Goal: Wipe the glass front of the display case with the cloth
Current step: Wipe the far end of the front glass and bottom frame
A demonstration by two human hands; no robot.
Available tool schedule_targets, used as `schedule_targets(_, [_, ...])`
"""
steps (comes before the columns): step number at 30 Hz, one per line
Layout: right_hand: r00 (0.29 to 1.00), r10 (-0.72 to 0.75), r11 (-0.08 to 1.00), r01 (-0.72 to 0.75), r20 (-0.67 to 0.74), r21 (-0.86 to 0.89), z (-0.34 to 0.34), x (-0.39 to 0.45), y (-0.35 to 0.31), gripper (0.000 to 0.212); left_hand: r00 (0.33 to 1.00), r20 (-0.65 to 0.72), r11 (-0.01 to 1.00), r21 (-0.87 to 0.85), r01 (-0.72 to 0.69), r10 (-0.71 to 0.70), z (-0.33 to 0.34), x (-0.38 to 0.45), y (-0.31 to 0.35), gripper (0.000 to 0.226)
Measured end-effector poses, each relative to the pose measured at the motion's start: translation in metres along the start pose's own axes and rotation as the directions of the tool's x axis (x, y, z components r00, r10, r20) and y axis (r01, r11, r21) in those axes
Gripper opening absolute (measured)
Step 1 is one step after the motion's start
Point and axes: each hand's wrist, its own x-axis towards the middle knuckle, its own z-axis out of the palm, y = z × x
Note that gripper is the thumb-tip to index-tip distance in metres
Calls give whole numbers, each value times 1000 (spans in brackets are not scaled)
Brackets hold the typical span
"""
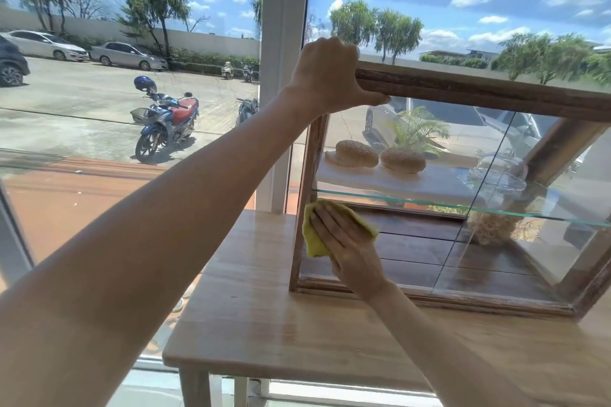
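Left forearm crosses lower left of frame; left hand (327,76) grips top left corner of display case (479,92), fingers curled over wooden frame. Right hand (347,241), fingers straight and together, presses yellow cloth (314,241) flat on glass front (413,248), lower left corner. Case sits on wooden table (264,324), centre right. Two buns (380,155) on shelf inside. Motorbike (165,122) outside window, left.

Strong daylight enters through the window (132,76). The bench (264,307) shows glare, the glass front (413,241) carries reflections, and edges curve and blur slightly.
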Motion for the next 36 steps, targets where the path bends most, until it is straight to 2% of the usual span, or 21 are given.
schedule_targets(3, [990,-43,999,45,133,-14,11,-9,3,85,1000,-12,1000,16,-2,2,2,2,-1,71])
schedule_targets(8, [937,-103,995,101,333,22,15,-31,3,76,1000,-21,1000,28,-14,15,4,3,-2,72])
schedule_targets(13, [831,-179,984,159,527,84,6,-45,4,71,1000,-20,1000,15,-23,23,6,3,-3,74])
schedule_targets(15, [791,-208,978,162,576,131,6,-52,2,72,999,-18,1000,6,-26,26,7,4,-3,75])
schedule_targets(19, [791,-189,979,103,582,178,9,-58,-5,71,1000,-9,1000,2,-25,25,7,5,-4,75])
schedule_targets(22, [817,-181,982,124,548,140,6,-59,-9,67,999,10,999,-25,-32,33,7,6,-8,81])
schedule_targets(24, [851,-188,981,135,491,142,2,-59,-13,57,998,27,996,-64,-55,56,6,7,-12,82])
schedule_targets(26, [900,-181,980,134,397,144,-7,-54,-16,46,995,42,992,-90,-86,90,5,8,-18,81])
schedule_targets(29, [964,-181,982,165,194,93,-28,-29,-9,42,992,46,985,-127,-114,120,6,9,-22,81])
schedule_targets(33, [984,-180,983,179,-6,-47,-67,34,17,44,992,44,985,-128,-112,118,4,9,-22,80])
schedule_targets(36, [978,-202,963,188,-54,-195,-86,78,43,42,993,50,986,-128,-104,111,3,9,-21,78])
